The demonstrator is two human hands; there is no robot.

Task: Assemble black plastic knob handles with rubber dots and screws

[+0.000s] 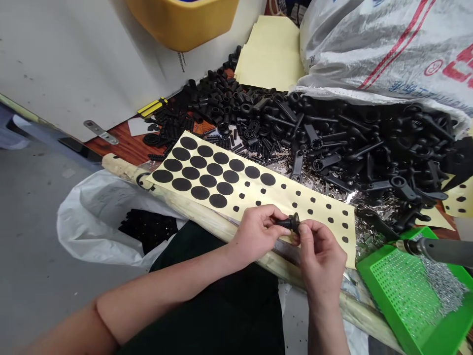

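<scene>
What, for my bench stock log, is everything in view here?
Sticker sheet: one, pale yellow with black discs and dots, table's near edge; a second shows partly at far right.
Lever parts: heap, black, right of table.
Short tubes: heap, black, back centre.
Backing sheets: stack, pale yellow, back.
Sack: one, white with red stripes, top right.
Tray: one, green, right front.
Metal bits: many, silvery, in the tray.
Power tool: one, grey, over the tray.
Tub: one, yellow, top centre.
Plastic bag: one, white, floor at left.
Small black part: one, black, between both hands.
Left hand: pinches the part.
Right hand: fingertips on the part.
</scene>
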